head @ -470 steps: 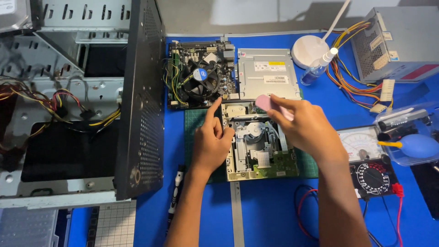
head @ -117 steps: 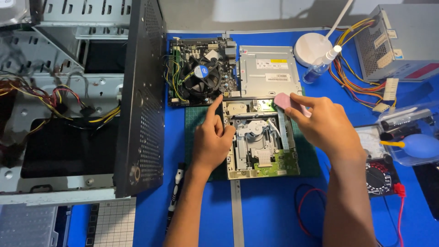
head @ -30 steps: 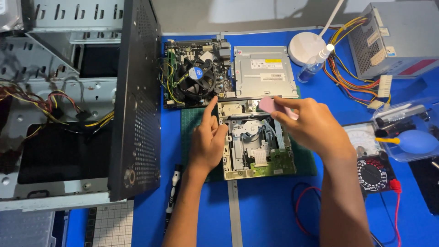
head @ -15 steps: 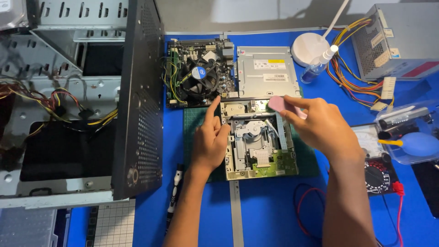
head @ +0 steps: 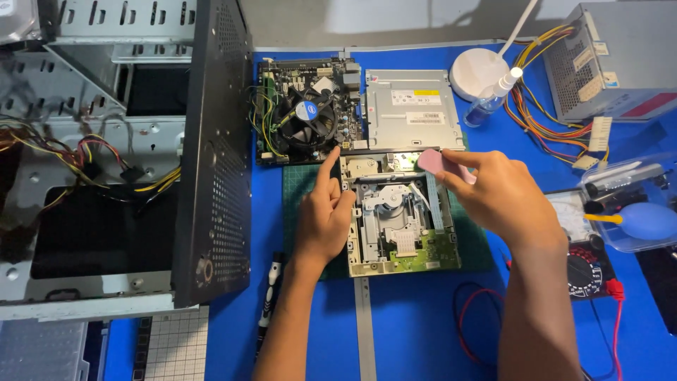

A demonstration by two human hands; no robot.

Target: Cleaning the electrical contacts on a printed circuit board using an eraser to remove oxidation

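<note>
An opened optical drive (head: 398,226) with its metal mechanism and green circuit board exposed lies on a dark green mat (head: 300,190). My left hand (head: 324,215) rests flat on the drive's left edge, index finger stretched toward its top left corner. My right hand (head: 497,197) pinches a pink eraser (head: 434,161), whose tip sits over the drive's top right corner. The removed metal drive cover (head: 409,106) lies just behind the drive.
A motherboard (head: 307,113) with a black fan sits beside the cover. An open computer case (head: 106,162) fills the left. A power supply (head: 620,60) with coloured wires, a spray bottle (head: 490,99), a blue air blower (head: 645,220), a multimeter (head: 585,264) and a screwdriver (head: 269,296) surround the mat.
My right hand has shifted the pink eraser slightly along the drive's top right edge. My left hand has stayed on the drive's left side.
</note>
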